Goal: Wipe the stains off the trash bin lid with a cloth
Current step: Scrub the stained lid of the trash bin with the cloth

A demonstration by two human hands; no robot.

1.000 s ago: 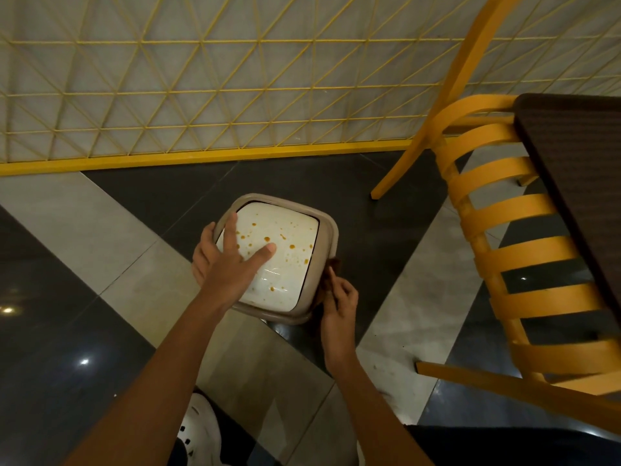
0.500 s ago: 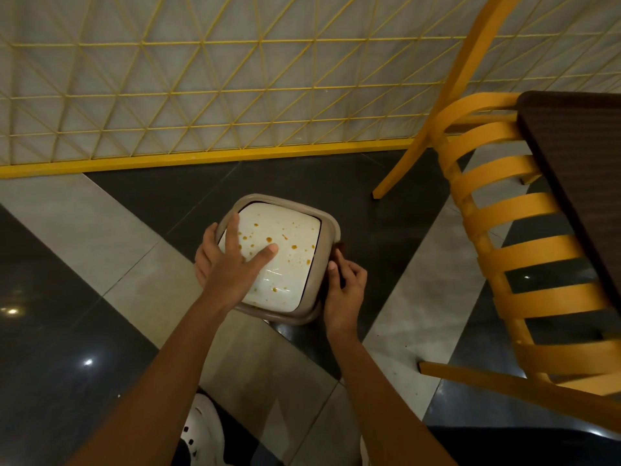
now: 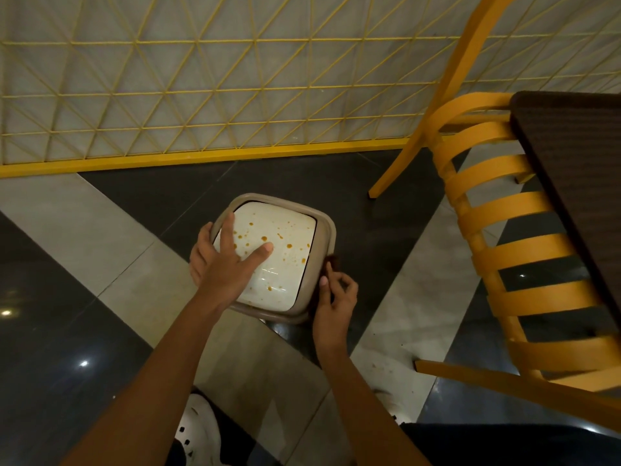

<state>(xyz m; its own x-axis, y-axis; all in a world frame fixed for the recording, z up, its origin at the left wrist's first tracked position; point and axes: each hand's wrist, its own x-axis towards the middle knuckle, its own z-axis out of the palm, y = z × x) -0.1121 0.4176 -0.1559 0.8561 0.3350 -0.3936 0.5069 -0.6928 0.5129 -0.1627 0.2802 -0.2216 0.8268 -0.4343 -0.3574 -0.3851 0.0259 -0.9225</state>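
The trash bin lid (image 3: 285, 264) sits on its bin on the floor (image 3: 100, 230), at the centre of view, just ahead of our feet. Its white panel carries orange-brown stains (image 3: 289, 246), mostly across the far and right areas. None has been removed compared with one second ago.

The change is confined to our right hand (image 3: 336, 297). It has shifted a little farther along the right rim (image 3: 327, 227) of the lid and brings the dark cloth (image 3: 333, 263) up against the rim's edge. We judge that wiping has not started and that the cloth is being positioned for the first stroke.

Left hand (image 3: 225, 264): released, fingers straight and spread, pressed flat on the left part of the panel, thumb pointing toward the centre. It has stayed in place and steadies the lid.

Right hand: fingers curled, grasping the cloth against the outside of the rim. Most of the cloth is hidden beneath the hand.

To the right, well apart from the bin, stand a yellow chair (image 3: 504, 253) and a dark surface (image 3: 578, 183).
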